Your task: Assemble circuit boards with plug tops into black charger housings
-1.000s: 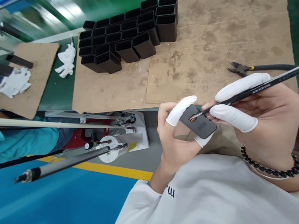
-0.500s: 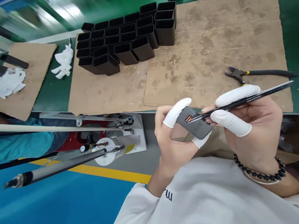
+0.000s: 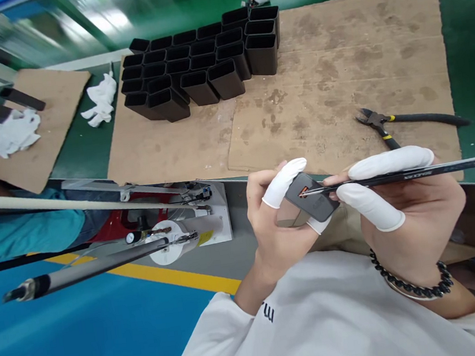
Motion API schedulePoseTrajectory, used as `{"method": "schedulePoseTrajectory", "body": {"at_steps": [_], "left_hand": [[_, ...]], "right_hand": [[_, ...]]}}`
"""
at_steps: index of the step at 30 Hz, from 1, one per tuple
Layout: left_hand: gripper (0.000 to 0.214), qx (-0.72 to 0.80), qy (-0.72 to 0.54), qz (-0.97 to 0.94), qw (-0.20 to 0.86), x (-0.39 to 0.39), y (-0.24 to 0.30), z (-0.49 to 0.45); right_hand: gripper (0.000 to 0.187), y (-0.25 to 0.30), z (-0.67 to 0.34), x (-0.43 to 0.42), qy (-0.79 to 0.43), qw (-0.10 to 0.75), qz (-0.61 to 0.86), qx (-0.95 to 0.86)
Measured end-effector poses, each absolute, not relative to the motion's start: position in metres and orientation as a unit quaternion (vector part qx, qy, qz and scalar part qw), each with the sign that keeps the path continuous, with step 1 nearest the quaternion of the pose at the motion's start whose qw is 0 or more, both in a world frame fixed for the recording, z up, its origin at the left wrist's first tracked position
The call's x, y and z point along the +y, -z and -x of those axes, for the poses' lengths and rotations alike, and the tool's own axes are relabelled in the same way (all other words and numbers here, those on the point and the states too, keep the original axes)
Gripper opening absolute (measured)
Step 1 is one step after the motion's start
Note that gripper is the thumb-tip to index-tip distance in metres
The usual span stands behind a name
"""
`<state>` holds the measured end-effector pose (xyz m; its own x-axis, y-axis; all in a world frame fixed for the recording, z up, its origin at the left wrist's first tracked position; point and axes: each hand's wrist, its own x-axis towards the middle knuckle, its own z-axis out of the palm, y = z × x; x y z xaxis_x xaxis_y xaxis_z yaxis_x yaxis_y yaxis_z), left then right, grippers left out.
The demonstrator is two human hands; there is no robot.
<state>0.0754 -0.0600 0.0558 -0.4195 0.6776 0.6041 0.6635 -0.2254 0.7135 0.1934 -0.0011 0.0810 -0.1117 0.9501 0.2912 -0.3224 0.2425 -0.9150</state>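
My left hand (image 3: 271,220), with white finger cots on, is closed around a dark grey plastic housing (image 3: 317,203) that has an orange USB port (image 3: 303,192) in its end face. Between the cotted thumb and finger of my right hand (image 3: 407,202) is a pair of black tweezers (image 3: 429,171), lying nearly level. Their thin tips touch or hover right at the orange port; I cannot tell which. Beyond my right hand, diagonal cutters (image 3: 378,119) with black and yellow handles lie on the cardboard (image 3: 328,72).
Several black open-topped cases (image 3: 197,87) stand packed together at the back of the cardboard. White gloves (image 3: 101,99) lie to the left on the green bench. Below the bench edge are a white machine with a gauge (image 3: 169,242) and a long rod. Another person's teal sleeve (image 3: 20,227) shows at far left.
The tweezers have swung to a flatter angle, their rear end dropping toward me and to the right. My right hand has turned with them. The housing has barely shifted.
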Motion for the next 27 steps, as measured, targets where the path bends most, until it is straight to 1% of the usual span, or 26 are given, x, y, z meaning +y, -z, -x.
{"method": "schedulePoseTrajectory", "body": {"at_steps": [14, 21, 27], "left_hand": [[0.051, 0.629, -0.557, -0.542, -0.007, -0.061, -0.056, -0.075], [0.053, 0.627, -0.565, -0.537, -0.003, -0.060, -0.055, -0.075], [0.045, 0.639, -0.554, -0.533, -0.012, -0.061, -0.054, -0.076]], "right_hand": [[0.031, -0.082, -0.193, -0.001, -0.508, 0.599, 0.302, -0.540], [0.036, -0.083, -0.194, -0.003, -0.500, 0.593, 0.300, -0.555], [0.030, -0.094, -0.196, -0.007, -0.462, 0.562, 0.335, -0.598]]}}
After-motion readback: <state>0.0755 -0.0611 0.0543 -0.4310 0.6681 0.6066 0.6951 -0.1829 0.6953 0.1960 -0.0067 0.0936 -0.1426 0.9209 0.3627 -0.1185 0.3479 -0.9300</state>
